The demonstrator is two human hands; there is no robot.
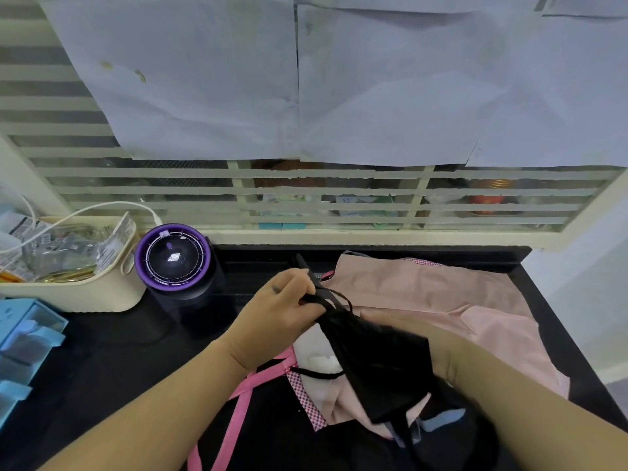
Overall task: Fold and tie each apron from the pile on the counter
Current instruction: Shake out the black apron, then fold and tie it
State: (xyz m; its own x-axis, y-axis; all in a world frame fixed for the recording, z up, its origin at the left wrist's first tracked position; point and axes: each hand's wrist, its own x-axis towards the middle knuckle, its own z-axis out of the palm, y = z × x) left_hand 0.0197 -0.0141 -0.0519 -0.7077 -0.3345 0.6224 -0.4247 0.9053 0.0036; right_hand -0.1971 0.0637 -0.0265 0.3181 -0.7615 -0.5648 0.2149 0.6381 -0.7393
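Pinching the strap (334, 297) of the black apron (384, 368) at frame centre, the left hand (275, 317) seems mid-tie on this folded bundle. The right hand is hidden beneath it, so its fingers cannot be judged. The pink apron (424, 290), right of centre, lies unfolded.

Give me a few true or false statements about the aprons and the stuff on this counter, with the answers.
1. The left hand holds the straps of the black apron. True.
2. The pink apron is folded and tied. False: it lies loose and spread out on the counter.
3. A cream basket stands at the counter's left. True.
4. The round device beside the basket has a red rim. False: the rim is purple.
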